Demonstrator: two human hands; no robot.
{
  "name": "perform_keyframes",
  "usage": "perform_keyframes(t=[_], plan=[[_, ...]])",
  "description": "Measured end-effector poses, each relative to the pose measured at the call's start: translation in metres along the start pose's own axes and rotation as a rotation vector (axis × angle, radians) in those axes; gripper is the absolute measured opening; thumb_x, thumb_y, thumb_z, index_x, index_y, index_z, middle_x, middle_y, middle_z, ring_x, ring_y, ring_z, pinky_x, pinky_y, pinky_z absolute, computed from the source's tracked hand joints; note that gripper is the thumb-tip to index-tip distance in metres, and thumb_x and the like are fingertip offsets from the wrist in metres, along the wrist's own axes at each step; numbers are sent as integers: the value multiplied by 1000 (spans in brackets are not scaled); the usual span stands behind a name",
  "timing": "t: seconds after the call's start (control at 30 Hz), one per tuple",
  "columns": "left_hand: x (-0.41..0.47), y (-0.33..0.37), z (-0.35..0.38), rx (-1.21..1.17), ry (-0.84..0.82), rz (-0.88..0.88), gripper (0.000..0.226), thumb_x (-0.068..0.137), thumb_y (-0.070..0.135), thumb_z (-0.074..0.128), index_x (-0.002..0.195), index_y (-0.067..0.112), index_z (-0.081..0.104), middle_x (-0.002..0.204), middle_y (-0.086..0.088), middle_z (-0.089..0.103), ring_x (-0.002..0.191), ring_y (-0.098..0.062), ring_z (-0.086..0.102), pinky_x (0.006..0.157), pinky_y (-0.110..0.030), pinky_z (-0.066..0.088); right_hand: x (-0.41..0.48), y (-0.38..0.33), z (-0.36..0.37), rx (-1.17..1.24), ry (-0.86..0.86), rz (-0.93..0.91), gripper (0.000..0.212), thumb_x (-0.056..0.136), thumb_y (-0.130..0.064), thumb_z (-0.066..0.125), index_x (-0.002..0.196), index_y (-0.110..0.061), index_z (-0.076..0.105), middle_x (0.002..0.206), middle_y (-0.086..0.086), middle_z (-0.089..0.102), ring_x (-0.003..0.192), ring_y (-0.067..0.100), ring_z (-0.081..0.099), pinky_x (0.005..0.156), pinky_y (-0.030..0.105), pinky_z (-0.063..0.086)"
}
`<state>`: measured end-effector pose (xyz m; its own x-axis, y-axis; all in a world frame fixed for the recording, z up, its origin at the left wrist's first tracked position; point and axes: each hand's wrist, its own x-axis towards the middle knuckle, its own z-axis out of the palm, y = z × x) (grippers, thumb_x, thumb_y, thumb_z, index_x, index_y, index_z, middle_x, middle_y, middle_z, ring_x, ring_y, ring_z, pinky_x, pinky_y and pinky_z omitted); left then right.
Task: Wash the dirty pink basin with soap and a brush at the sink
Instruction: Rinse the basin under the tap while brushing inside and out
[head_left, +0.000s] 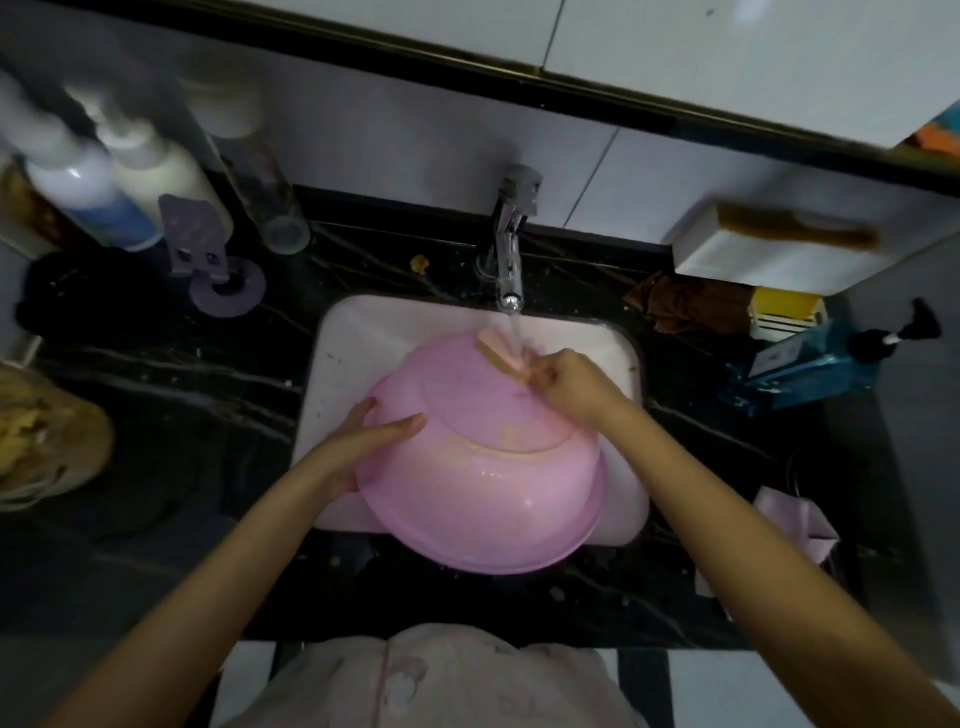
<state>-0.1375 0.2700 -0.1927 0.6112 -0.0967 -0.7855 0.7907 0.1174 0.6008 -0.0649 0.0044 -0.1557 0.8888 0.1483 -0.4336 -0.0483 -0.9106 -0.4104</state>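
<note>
Water (514, 330) runs from the tap (508, 244) in the head view and lands on the brush (498, 356) and the far side of the pink basin (493, 493). The basin lies upside down and tilted across the white sink (337, 358), its near rim jutting over the dark counter (208, 415). The right hand (571, 382) grips the brush on the basin's base. The left hand (371, 441) lies flat against the left wall, fingers straight, holding nothing.

Slipping looks the main risk: a wet shell steadied only by a flat palm could skid towards the person if the brush pushes hard. Spray is another (the domed base sheds the stream outwards), so water may run off the overhanging rim onto the counter. Yellowish streaks (511, 439) by the base ring could be missed.
</note>
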Motion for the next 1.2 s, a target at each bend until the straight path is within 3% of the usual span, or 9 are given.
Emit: perform_keyframes(t=[0.13, 0.27, 0.43, 0.53, 0.6, 0.7, 0.93, 1.1, 1.2], plan=[[-8, 5, 0, -1, -40, -29, 119, 54, 42, 86, 149, 26, 16, 145, 4, 40, 109, -17, 49, 69, -28, 46, -34, 2, 1, 113, -213, -276, 34, 95, -8, 49, 127, -10, 59, 127, -12, 53, 99, 1, 56, 88, 14, 41], [-15, 7, 0, 46, -33, -13, 152, 16, 61, 86, 149, 30, 17, 140, 8, 41, 111, -17, 47, 78, -32, 45, -28, 44, -17, 115, -123, -58, 24, 93, -9, 52, 99, -21, 72, 112, -6, 62, 89, 9, 57, 81, 21, 42], [-16, 11, 3, 29, -31, 1, 140, 27, 58, 88, 147, 30, 22, 135, 7, 45, 100, -13, 52, 65, -27, 47, -26, -11, 9, 188, -122, -163, 26, 93, -10, 50, 108, -10, 71, 115, -4, 66, 84, 0, 61, 78, 21, 44], [-13, 3, -3, 53, -27, -21, 130, 27, 62, 86, 142, 36, 30, 134, 10, 50, 109, -16, 56, 79, -38, 53, -69, 4, -4, 161, -287, -246, 32, 95, -10, 51, 126, -13, 60, 101, -15, 65, 71, -3, 55, 75, 16, 42], [-14, -1, -6, 43, -22, -31, 126, 33, 62, 84, 143, 36, 28, 136, 9, 49, 114, -19, 54, 85, -41, 50, -73, 28, -19, 105, -245, -161, 27, 95, -9, 51, 119, -7, 65, 113, -18, 57, 97, 3, 61, 84, 14, 40], [-14, 3, -1, 46, -39, -2, 130, 32, 59, 84, 145, 33, 25, 137, 7, 48, 107, -15, 55, 72, -30, 49, -45, 39, -15, 7, -34, 43, 29, 96, -19, 50, 114, -6, 69, 101, -1, 68, 75, 9, 58, 65, 20, 41], [-12, -2, -6, 63, -37, -19, 118, 37, 58, 80, 142, 36, 30, 133, 9, 51, 106, -15, 56, 64, -31, 52, -84, 13, -8, 122, -266, -159, 32, 95, -20, 52, 126, -18, 60, 105, -5, 67, 84, 9, 60, 85, 31, 48], [-6, -1, -2, 37, -60, 11, 113, 46, 56, 85, 142, 37, 30, 136, 8, 50, 112, -18, 55, 82, -38, 50, -40, 35, -17, -9, 17, 261, 39, 98, -34, 42, 114, -8, 66, 110, 16, 67, 97, 28, 63, 78, 30, 46], [-5, 1, 1, 26, -37, 0, 101, 59, 44, 79, 144, 33, 26, 136, 6, 46, 109, -19, 51, 67, -28, 45, -21, -9, 4, 21, 16, 61, 32, 96, -23, 44, 113, -8, 66, 111, 14, 67, 91, 28, 63, 74, 27, 43]])
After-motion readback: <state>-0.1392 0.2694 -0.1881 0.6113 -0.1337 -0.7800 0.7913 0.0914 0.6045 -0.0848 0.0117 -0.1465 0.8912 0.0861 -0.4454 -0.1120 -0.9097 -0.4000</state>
